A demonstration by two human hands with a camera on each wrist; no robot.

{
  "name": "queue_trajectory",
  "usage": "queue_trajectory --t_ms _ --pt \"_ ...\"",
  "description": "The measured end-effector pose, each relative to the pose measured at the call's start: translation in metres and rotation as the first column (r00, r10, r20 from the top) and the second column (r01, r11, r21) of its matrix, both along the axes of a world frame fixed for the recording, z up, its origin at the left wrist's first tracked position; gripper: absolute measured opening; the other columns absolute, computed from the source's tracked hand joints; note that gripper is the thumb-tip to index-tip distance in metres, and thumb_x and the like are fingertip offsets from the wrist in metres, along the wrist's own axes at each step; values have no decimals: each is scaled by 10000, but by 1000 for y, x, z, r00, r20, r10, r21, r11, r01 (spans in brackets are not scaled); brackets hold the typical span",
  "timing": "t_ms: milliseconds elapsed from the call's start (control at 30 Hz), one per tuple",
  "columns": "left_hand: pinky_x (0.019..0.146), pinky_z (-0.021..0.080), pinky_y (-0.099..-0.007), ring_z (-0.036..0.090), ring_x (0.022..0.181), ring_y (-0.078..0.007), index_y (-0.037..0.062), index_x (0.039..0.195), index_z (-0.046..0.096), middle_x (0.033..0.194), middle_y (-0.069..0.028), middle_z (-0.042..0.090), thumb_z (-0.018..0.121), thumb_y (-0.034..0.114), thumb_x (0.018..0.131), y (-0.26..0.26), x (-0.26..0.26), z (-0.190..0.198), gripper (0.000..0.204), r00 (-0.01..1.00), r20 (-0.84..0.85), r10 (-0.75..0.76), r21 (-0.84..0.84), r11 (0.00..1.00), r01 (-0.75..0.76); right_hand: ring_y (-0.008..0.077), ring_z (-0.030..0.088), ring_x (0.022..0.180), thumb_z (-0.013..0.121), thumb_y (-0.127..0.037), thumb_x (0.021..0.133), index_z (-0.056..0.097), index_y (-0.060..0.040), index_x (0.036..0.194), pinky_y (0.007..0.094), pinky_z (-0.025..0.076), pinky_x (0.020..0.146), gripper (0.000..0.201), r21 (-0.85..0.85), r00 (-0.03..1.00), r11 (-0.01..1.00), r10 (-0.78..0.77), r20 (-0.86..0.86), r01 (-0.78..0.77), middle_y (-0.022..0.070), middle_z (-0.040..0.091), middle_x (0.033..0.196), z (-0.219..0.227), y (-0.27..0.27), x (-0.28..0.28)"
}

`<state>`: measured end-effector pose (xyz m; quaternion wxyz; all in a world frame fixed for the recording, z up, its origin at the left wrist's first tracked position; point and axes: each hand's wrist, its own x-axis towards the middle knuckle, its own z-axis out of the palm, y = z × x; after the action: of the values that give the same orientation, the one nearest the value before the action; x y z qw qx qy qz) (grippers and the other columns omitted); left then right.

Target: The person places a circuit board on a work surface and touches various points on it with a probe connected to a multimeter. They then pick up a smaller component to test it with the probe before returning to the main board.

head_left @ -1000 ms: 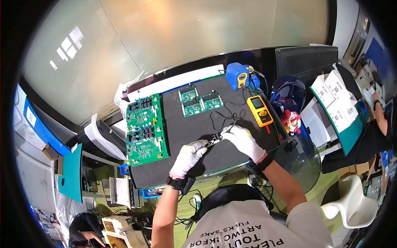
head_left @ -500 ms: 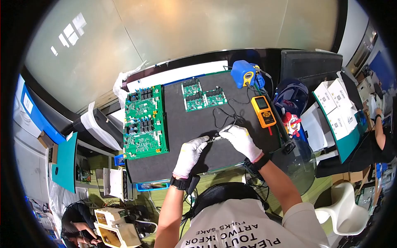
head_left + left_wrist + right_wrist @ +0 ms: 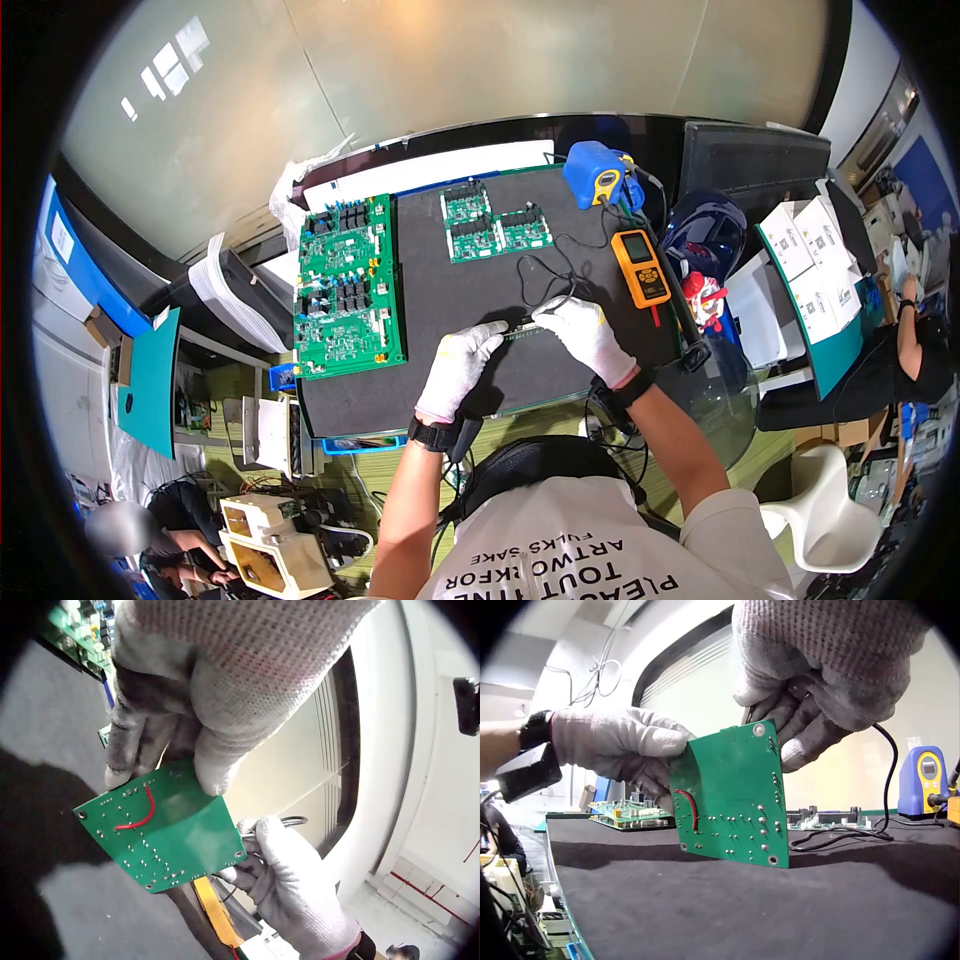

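Note:
A small green circuit board [image 3: 176, 832] is held up off the table, its solder side with a red jumper wire [image 3: 692, 810] facing the wrist cameras. My gloved left hand [image 3: 461, 368] pinches one edge of it between thumb and fingers. At the opposite edge is my gloved right hand [image 3: 584, 337], its curled fingers gripping a black cable [image 3: 892, 780] close against the board. The cable's end is hidden behind the board and fingers. From the right hand the cable loops over the dark mat toward the yellow handheld meter [image 3: 640, 268] and the blue soldering station [image 3: 597, 176].
Large green circuit boards [image 3: 345, 325] with tall components lie at the left of the black mat [image 3: 440, 290]. Several smaller boards [image 3: 475, 235] sit at the back middle. White boxes [image 3: 812, 240] rest on a teal board at the right, near another person.
The head view has shifted, moving the table contents slightly within it. Both hands stay close together at the small board, which now appears more edge-on.

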<state>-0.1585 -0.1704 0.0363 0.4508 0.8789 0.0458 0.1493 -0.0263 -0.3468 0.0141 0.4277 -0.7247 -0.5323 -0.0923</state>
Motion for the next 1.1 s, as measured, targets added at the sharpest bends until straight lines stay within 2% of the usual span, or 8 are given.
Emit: queue_trajectory --t_ms 200,367,600,800,867,900,967,1100 --pt "775 494 -298 657 884 -253 23 1040 650 947 -148 674 580 172 877 2 2 -3 232 1000 6 -4 13 1000 4 195 629 814 626 5 688 663 -116 916 284 517 733 261 -6 1000 1000 4 -4 -4 29 652 875 5 2 -1" --pt "779 491 -298 656 889 -251 15 1040 648 954 -153 672 577 162 876 3 3 -2 231 1000 3 -8 -10 1000 8 177 623 846 616 -1 678 659 -124 935 276 517 746 289 -43 992 998 -42 117 48 10 653 897 4 3 -5" --pt "790 488 -295 652 904 -229 12 1055 642 968 -152 671 570 160 882 5 3 -5 239 999 -30 -14 -13 1000 14 174 611 865 611 -34 689 656 -128 939 277 509 762 270 -126 985 990 -38 169 59 1 646 918 10 3 -7" --pt "794 486 -288 649 902 -201 13 1062 641 970 -145 673 569 162 884 6 4 -4 243 999 -49 -13 -31 999 12 191 588 877 619 -65 705 651 -114 925 295 502 760 228 -227 971 971 119 207 -71 20 611 930 20 2 7" --pt "792 486 -290 649 900 -199 14 1063 641 970 -145 673 570 162 884 6 5 -4 243 999 -53 -13 -48 999 10 194 586 882 621 -78 730 643 -110 944 293 498 770 218 -114 967 979 186 172 -168 25 602 936 24 0 8" --pt "790 487 -291 649 899 -196 14 1064 641 970 -145 674 572 163 884 6 5 -4 244 998 -59 -13 -64 998 9 194 586 882 621 -78 730 643 -110 944 293 498 770 218 -114 967 979 188 174 -170 25 602 936 26 0 7" --pt "788 487 -293 650 898 -202 16 1062 642 969 -146 673 573 163 883 6 5 -4 242 998 -63 -11 -71 997 6 195 586 881 612 -90 762 639 -114 945 287 499 772 187 -135 984 981 155 90 -143 20 604 940 28 -1 3" --pt "781 490 -298 654 895 -230 20 1055 645 964 -153 671 575 164 881 4 2 0 237 999 -36 -15 -15 1000 15 162 585 895 616 -126 773 644 -123 935 274 507 747 164 -209 993 977 62 105 -39 4 609 945 24 -2 -6"
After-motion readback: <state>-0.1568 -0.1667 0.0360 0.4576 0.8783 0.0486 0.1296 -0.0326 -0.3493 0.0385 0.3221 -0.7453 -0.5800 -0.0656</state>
